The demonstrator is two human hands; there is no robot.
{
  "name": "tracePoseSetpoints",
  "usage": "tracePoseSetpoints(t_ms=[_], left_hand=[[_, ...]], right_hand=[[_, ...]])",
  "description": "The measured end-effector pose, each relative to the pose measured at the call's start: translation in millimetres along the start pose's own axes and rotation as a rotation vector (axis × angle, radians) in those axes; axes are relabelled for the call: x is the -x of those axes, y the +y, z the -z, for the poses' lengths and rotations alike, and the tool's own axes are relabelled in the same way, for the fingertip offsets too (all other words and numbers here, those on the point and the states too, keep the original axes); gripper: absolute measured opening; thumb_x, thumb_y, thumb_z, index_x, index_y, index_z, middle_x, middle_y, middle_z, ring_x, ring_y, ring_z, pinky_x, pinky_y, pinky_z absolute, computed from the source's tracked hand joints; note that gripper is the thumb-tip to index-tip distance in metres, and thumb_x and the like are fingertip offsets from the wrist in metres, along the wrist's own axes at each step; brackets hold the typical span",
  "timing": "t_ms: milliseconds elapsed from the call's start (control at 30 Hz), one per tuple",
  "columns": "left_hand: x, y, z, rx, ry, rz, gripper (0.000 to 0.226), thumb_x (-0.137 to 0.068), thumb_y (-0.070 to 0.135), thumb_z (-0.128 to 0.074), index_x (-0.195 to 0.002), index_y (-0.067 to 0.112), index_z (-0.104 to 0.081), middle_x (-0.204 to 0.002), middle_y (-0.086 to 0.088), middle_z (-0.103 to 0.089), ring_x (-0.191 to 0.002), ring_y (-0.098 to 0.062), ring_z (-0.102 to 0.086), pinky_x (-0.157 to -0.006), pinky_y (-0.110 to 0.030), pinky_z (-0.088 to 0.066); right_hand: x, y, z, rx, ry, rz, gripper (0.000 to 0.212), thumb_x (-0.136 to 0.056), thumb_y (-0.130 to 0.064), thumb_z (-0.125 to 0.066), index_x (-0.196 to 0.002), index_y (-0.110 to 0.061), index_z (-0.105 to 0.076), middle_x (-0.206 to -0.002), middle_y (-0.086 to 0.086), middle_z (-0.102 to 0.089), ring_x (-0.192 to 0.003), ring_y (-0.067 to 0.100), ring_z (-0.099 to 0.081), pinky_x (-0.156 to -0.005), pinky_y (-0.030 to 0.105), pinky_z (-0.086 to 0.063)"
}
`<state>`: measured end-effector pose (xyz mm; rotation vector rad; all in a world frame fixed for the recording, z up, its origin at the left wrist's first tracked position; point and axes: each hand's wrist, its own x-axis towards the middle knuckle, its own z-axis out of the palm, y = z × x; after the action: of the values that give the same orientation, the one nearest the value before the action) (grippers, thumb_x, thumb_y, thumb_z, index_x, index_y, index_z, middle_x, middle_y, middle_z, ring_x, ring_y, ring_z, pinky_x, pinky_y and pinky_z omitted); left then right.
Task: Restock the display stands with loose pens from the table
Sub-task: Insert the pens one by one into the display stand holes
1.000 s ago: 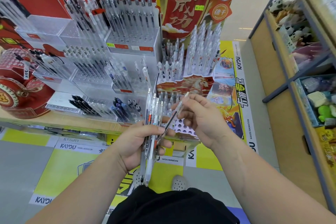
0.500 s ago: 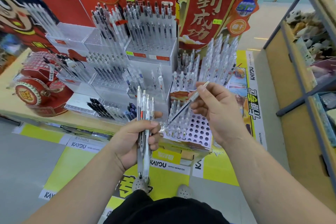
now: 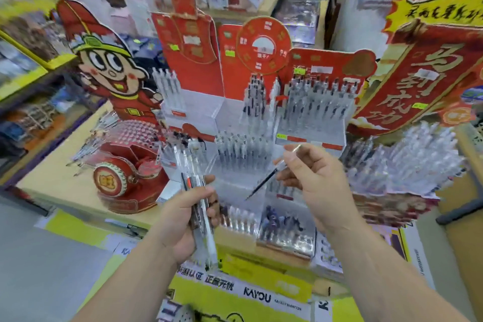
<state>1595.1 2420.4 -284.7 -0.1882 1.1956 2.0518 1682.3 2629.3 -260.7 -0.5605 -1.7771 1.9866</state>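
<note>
My right hand [image 3: 311,180] pinches a single clear gel pen [image 3: 271,178] between thumb and fingertips; its long axis runs from the upper right, at the hand, down to the lower left, with the dark tip pointing at the clear tiered display stand [image 3: 232,188] just ahead and below. My judgement is that the coming move turns on this tilt; the pen has to be brought upright, tip down, over a free hole, and the right hand is the nearer one to the stand's middle tiers. I cannot tell from this blurred view which holes are free.

My left hand [image 3: 183,219] grips a bundle of pens [image 3: 200,206], held roughly upright, near the stand's left front and well short of it; these are the stock not yet placed.

The stand sits on the wooden tabletop [image 3: 57,172]; a red drum-shaped holder [image 3: 122,180] stands to its left.

Writing: the yellow and white banner [image 3: 257,298] along the tabletop's front reads KAYOU, with smaller print beside it that I cannot make out; the red scroll sign [image 3: 418,86] at the right reads 马到成功; the small green price tags are too blurred to read.
</note>
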Motion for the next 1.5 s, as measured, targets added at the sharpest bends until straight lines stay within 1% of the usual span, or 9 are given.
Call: tracePoseSetpoints(t_ms=[333,433,533,667,767,833,933,1100,1500], left_hand=[[-34.1,125.6,87.2,-0.121,-0.06,-0.005,0.039,-0.077,0.01,-0.067,-0.116,0.007,-0.059,-0.07,-0.007,-0.051,-0.049,-0.02,-0.047,-0.046,-0.029,-0.042],[-50.7,144.9,92.4,-0.131,-0.048,0.001,0.022,-0.082,0.007,-0.067,-0.101,0.008,-0.057,-0.071,-0.01,-0.052,-0.051,-0.021,-0.049,-0.046,-0.031,-0.043],[-67.4,156.9,92.7,-0.138,-0.009,0.003,0.012,-0.092,0.004,-0.063,-0.101,0.005,-0.055,-0.07,-0.009,-0.053,-0.051,-0.021,-0.05,-0.048,-0.032,-0.044],[-85.4,169.6,86.5,-0.16,0.006,-0.042,0.018,-0.093,0.004,-0.063,-0.111,0.007,-0.061,-0.071,-0.007,-0.055,-0.052,-0.021,-0.051,-0.051,-0.033,-0.045],[-93.5,180.3,79.6,-0.21,0.025,-0.092,0.018,-0.084,0.005,-0.068,-0.101,0.008,-0.063,-0.072,-0.008,-0.056,-0.051,-0.02,-0.052,-0.049,-0.032,-0.046],[-98.4,186.1,75.2,-0.222,0.036,-0.126,0.026,-0.076,0.01,-0.072,-0.1,0.01,-0.065,-0.071,-0.008,-0.057,-0.052,-0.02,-0.052,-0.048,-0.031,-0.046],[-107.6,188.8,72.9,-0.21,0.078,-0.162,0.028,-0.082,0.005,-0.07,-0.11,0.009,-0.066,-0.07,-0.006,-0.058,-0.052,-0.019,-0.054,-0.047,-0.03,-0.048],[-121.2,187.0,72.3,-0.231,0.042,-0.146,0.038,-0.089,0.002,-0.067,-0.127,0.004,-0.062,-0.073,-0.009,-0.057,-0.053,-0.019,-0.054,-0.048,-0.03,-0.049],[-145.4,205.5,86.3,-0.247,-0.109,-0.031,0.028,-0.089,0.002,-0.067,-0.115,0.013,-0.067,-0.068,-0.006,-0.057,-0.054,-0.02,-0.054,-0.054,-0.033,-0.047]], right_hand=[[-38.7,-6.9,-134.0,0.116,0.181,0.085,0.011,-0.098,-0.008,-0.065,-0.106,-0.015,-0.067,-0.079,0.008,-0.074,-0.076,0.027,-0.072,-0.068,0.034,-0.06],[-53.1,-14.6,-149.1,0.141,0.212,0.127,0.012,-0.098,-0.008,-0.064,-0.107,-0.016,-0.067,-0.081,0.013,-0.072,-0.076,0.029,-0.071,-0.067,0.034,-0.06],[-71.5,-26.7,-155.9,0.201,0.245,0.202,0.012,-0.097,-0.011,-0.067,-0.105,-0.019,-0.068,-0.085,0.016,-0.071,-0.078,0.026,-0.072,-0.068,0.034,-0.06],[-105.9,-39.7,-157.6,0.264,0.277,0.324,0.015,-0.096,-0.015,-0.071,-0.104,-0.027,-0.07,-0.087,0.014,-0.069,-0.086,0.034,-0.07,-0.075,0.047,-0.06],[-132.9,-41.4,-159.6,0.287,0.276,0.381,0.017,-0.095,-0.016,-0.074,-0.103,-0.031,-0.07,-0.086,0.005,-0.072,-0.086,0.03,-0.071,-0.079,0.052,-0.059],[-148.7,-38.6,-161.7,0.317,0.262,0.387,0.016,-0.094,-0.017,-0.074,-0.103,-0.03,-0.071,-0.086,-0.002,-0.073,-0.085,0.024,-0.071,-0.08,0.051,-0.059],[-163.4,-32.8,-162.9,0.418,0.231,0.381,0.015,-0.094,-0.018,-0.074,-0.105,-0.027,-0.071,-0.086,-0.005,-0.072,-0.083,0.018,-0.07,-0.081,0.045,-0.059],[-162.4,-31.9,-162.9,0.576,0.192,0.403,0.016,-0.094,-0.017,-0.073,-0.108,-0.024,-0.071,-0.086,-0.01,-0.072,-0.082,0.011,-0.069,-0.077,0.025,-0.056],[-161.0,-22.7,-176.5,0.771,0.203,0.257,0.02,-0.092,-0.013,-0.075,-0.105,-0.027,-0.072,-0.085,-0.012,-0.069,-0.077,0.003,-0.063,-0.074,0.013,-0.05]])
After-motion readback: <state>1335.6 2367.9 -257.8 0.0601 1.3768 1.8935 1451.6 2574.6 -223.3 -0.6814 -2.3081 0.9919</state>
